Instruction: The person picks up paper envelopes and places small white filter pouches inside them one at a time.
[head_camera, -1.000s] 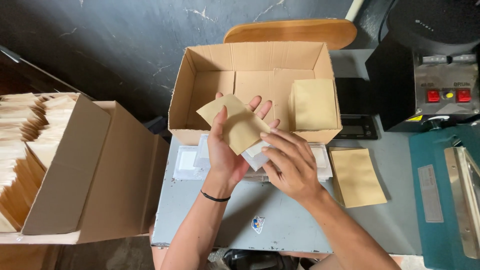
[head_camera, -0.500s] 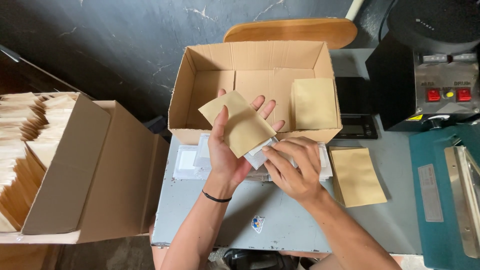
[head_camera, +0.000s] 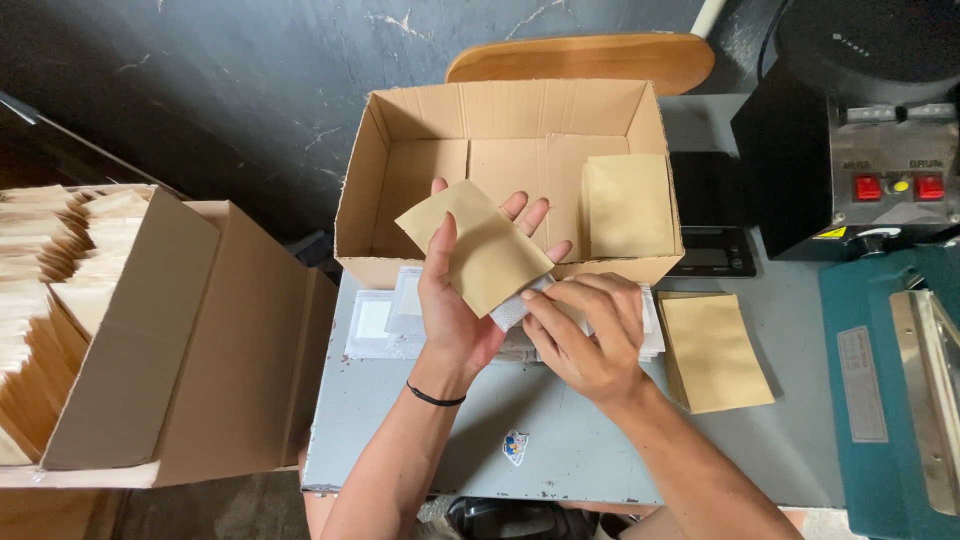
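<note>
My left hand (head_camera: 455, 305) holds a tan paper pouch (head_camera: 478, 245) flat against its palm, tilted, in front of an open cardboard box (head_camera: 378, 165). My right hand (head_camera: 585, 330) pinches a small white sachet (head_camera: 512, 308) at the pouch's lower open end, its fingers closed on it. Beneath both hands lies a spread of more white sachets (head_camera: 382, 322) on the grey table (head_camera: 560, 440).
A tan pouch (head_camera: 628, 205) leans inside the open box at its right. A stack of tan pouches (head_camera: 712, 350) lies at right. A large carton (head_camera: 150, 330) full of pouches stands at left. A black machine (head_camera: 865, 150) and teal sealer (head_camera: 895, 390) stand right.
The white sachet has gone further into the pouch's lower end. My right hand has shifted slightly right and down; the left hand holds the pouch in much the same place.
</note>
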